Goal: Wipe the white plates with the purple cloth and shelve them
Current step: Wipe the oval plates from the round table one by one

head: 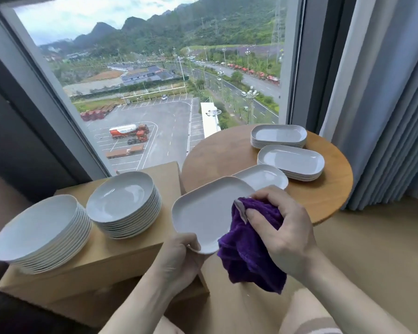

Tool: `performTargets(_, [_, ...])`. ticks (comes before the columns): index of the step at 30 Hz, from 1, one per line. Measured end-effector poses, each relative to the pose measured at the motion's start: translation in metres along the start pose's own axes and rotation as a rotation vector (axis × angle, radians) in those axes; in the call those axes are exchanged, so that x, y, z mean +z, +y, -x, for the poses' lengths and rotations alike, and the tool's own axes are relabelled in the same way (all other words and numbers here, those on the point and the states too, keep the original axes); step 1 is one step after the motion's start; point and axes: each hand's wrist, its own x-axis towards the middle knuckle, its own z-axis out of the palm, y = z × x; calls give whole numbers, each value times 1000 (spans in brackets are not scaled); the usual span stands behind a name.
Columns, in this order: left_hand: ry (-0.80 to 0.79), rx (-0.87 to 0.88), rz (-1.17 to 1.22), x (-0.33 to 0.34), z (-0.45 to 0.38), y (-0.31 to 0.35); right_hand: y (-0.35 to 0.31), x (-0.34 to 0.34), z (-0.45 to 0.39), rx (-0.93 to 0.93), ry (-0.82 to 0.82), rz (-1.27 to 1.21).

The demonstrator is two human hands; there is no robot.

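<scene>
Two hands work one white plate (203, 213) in open air between a box and a round worktop (227, 150).
Left hand (179, 259) fingers pinch its near rim; right hand (282, 227) fingers curl around the purple cloth (249, 256) at the plate's right edge. Round plate stacks (123, 203) fill the cardboard box (121, 259) top; oblong stacks (290, 162) sit near the worktop's far edge, by window (155, 80) and curtain (384, 92).
</scene>
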Motion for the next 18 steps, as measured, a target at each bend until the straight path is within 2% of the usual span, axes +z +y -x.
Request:
performTargets(5, [-85,-61,58,-7,35,-20,-5,29,17,-32,-55,108])
performTargets(9, [-117,-3,22,-19,49,-26,19,42,41,70,-379,435])
performTargets(11, [-56,-19,35,-28,52,-28,25,46,53,58,-502,549])
performTargets(14, [1,-5,79,-37,61,-28,22,54,64,84,-632,565])
performTargets(18, [4,-5,104,-42,67,-23,17,62,73,93,-660,472])
